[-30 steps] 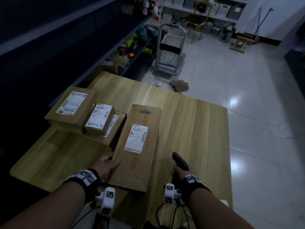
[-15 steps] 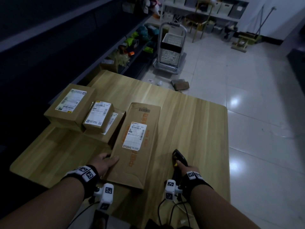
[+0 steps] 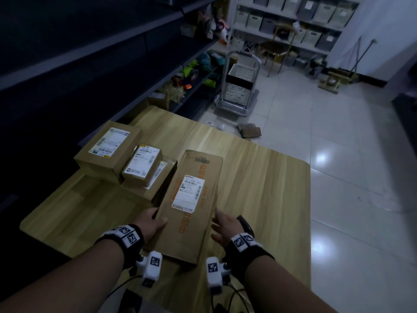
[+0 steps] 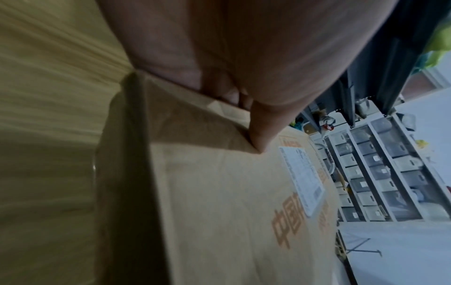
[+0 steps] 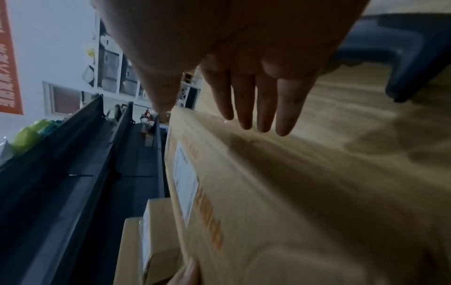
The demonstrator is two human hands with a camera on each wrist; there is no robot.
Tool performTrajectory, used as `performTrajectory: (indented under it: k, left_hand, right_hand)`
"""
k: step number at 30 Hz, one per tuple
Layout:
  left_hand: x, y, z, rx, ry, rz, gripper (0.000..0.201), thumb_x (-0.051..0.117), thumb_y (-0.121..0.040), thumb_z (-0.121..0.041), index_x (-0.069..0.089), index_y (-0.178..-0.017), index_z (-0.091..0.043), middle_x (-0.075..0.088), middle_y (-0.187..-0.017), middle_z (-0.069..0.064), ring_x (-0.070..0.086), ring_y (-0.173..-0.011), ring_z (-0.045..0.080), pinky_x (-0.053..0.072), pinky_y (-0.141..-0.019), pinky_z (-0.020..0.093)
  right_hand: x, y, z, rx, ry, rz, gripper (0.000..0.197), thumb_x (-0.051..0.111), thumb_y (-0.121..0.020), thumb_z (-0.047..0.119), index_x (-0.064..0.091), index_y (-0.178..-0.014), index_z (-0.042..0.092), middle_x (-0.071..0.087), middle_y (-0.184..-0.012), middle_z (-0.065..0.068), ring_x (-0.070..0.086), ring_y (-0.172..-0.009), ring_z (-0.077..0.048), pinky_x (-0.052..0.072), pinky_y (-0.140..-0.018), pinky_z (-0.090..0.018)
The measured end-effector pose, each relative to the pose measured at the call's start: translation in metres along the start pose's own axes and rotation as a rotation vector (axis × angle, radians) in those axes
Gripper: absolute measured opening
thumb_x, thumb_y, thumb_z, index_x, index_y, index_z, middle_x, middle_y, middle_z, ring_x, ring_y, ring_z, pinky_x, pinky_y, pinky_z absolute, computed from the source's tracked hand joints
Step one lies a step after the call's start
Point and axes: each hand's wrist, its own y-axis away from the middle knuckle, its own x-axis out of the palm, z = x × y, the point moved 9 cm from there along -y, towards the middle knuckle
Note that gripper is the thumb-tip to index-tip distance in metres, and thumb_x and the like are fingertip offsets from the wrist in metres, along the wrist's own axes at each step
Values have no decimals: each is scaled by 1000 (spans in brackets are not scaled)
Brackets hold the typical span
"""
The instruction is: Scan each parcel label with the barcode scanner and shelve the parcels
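Note:
A long flat cardboard parcel (image 3: pixel 194 236) with a white label (image 3: pixel 191 193) lies lengthwise on the wooden table (image 3: pixel 259 188). My left hand (image 3: pixel 151 222) grips its near left edge, thumb (image 4: pixel 261 125) pressed on top and fingers down the side. My right hand (image 3: pixel 223 224) hovers open beside the parcel's right edge, its fingers (image 5: pixel 256 100) straight and holding nothing. The black barcode scanner (image 3: pixel 247 225) lies on the table just right of that hand, also seen in the right wrist view as the scanner (image 5: pixel 390 48). The label (image 4: pixel 302 179) faces up.
Three more labelled parcels sit at the table's left: a big box (image 3: pixel 108 150), a small box (image 3: pixel 142 166) and a flat one (image 3: pixel 165 175) under it. Dark shelving (image 3: pixel 90 53) runs along the left. A trolley with a basket (image 3: pixel 239 86) and a small box (image 3: pixel 250 131) stand on the floor.
My right hand has let go of the scanner, which now lies on the table, and has moved left to the long parcel's right edge. The left hand stays on the parcel.

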Motion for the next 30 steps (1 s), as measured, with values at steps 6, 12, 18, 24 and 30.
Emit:
performTrajectory:
  k: [6, 12, 18, 24, 30]
  left_hand:
    - [22, 11, 1, 45, 12, 66, 46, 74, -93, -35, 62, -136, -25, 75, -117, -3, 71, -103, 17, 60, -91, 40]
    - [29, 40, -41, 173, 176, 73, 32, 82, -88, -29, 70, -118, -30, 79, -111, -5, 74, -104, 17, 59, -98, 46]
    - [-10, 70, -74, 281, 498, 6, 66, 93, -75, -31, 67, -134, -18, 79, -116, 4, 76, -106, 27, 61, -93, 52]
    - [-72, 110, -90, 382, 732, -159, 40, 82, -87, -28, 70, -124, -22, 81, -107, 4, 79, -96, 25, 62, -79, 40]
    - [-154, 153, -59, 411, 897, -390, 47, 83, -82, -39, 72, -122, -19, 81, -105, 5, 78, -95, 25, 59, -79, 39]
  right_hand:
    - [-12, 0, 17, -125, 149, -13, 26, 65, -92, 67, 78, -97, 46, 79, -123, -2, 74, -107, -22, 58, -105, -54]
    - [-35, 71, 82, -185, 82, -99, 37, 63, -101, 53, 76, -121, 25, 75, -120, -1, 69, -103, -23, 54, -79, -34]
    - [-18, 101, 132, -352, -59, -23, 50, 81, -79, 57, 78, -126, 38, 75, -134, 5, 69, -122, -25, 59, -104, -53]
    - [36, 135, 181, -474, -65, 205, 28, 75, -96, 37, 78, -124, 36, 82, -116, 4, 77, -110, -24, 64, -95, -52]
    - [125, 161, 198, -513, 16, 296, 22, 66, -104, 31, 78, -123, 34, 83, -111, 2, 79, -107, -23, 63, -97, -51]
